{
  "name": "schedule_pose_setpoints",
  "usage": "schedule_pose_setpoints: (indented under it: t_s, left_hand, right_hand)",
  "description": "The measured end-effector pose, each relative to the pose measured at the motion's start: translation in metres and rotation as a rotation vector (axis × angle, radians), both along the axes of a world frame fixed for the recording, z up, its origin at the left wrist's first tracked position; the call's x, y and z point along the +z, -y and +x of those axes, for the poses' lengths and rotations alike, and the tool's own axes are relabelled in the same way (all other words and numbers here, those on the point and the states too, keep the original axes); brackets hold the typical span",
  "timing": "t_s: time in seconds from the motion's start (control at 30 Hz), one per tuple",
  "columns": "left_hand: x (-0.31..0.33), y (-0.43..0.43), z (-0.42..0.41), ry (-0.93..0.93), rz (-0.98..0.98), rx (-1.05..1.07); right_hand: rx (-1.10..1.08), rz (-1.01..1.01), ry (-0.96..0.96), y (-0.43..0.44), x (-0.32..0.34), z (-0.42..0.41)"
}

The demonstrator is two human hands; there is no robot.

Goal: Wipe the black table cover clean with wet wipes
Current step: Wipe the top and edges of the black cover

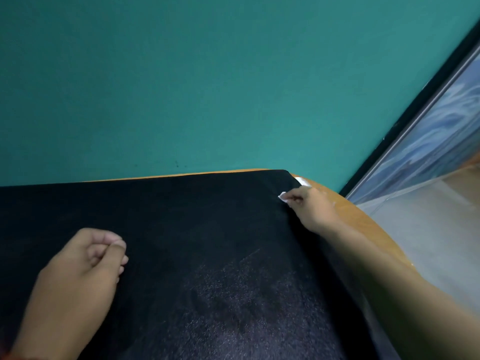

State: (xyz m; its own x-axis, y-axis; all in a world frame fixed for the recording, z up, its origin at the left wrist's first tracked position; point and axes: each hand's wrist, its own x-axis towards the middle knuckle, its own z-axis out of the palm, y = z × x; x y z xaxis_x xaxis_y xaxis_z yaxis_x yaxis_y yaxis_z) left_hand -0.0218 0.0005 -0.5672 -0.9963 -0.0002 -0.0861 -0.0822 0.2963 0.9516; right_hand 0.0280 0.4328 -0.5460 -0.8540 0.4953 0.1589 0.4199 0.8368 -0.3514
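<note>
Black table cover point(197, 224) lies spread over an orange-brown table point(363, 219), filling the lower half of the head view. The table's bare wood shows only as a thin strip along the far edge and a wider curved band on the right side. The cover's far right corner sits just short of the table's rounded corner.

The right hand point(313, 205) reaches out to that far right corner, its arm stretched along the right edge of the cover. Its fingers are curled in and pinch a small crumpled white wet wipe point(283, 196), which pokes out past the fingertips and touches the cover right at its edge. A small white patch point(301, 181) shows just beyond the hand on the bare wood; whether it belongs to the same wipe cannot be told.

The left hand point(85, 263) rests on the near left part of the cover, well apart from the right one. Its fingers are folded into the palm with the thumb tip laid against the index finger, and nothing shows inside them.

A pale, dusty speckling point(233, 294) marks the cover near the middle of its near part, between the two arms.

Behind the table stands a teal wall point(207, 87). To the right, a dark-framed glass panel point(436, 131) runs diagonally, with grey floor point(428, 229) below it.
</note>
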Motion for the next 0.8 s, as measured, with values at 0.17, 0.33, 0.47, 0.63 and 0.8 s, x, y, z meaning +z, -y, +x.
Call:
schedule_pose_setpoints:
  t_s: [0.17,0.33,0.47,0.63,0.8]
  left_hand:
    - [0.015,0.000,0.008,0.001,0.002,-0.022]
    - [0.019,0.002,0.010,-0.009,-0.003,-0.037]
    - [0.017,0.003,0.008,-0.014,0.010,-0.045]
    - [0.014,0.004,0.005,-0.035,0.018,-0.047]
    - [0.010,0.004,0.005,-0.038,0.025,-0.047]
  right_hand:
    - [0.112,-0.106,-0.154,0.064,-0.013,0.019]
    - [0.443,-0.192,-0.135,0.175,-0.008,0.047]
    - [0.728,-0.296,-0.075,0.250,-0.009,0.084]
    - [0.691,-0.226,-0.101,0.233,-0.009,0.064]
    - [0.431,-0.051,-0.188,0.168,-0.016,0.006]
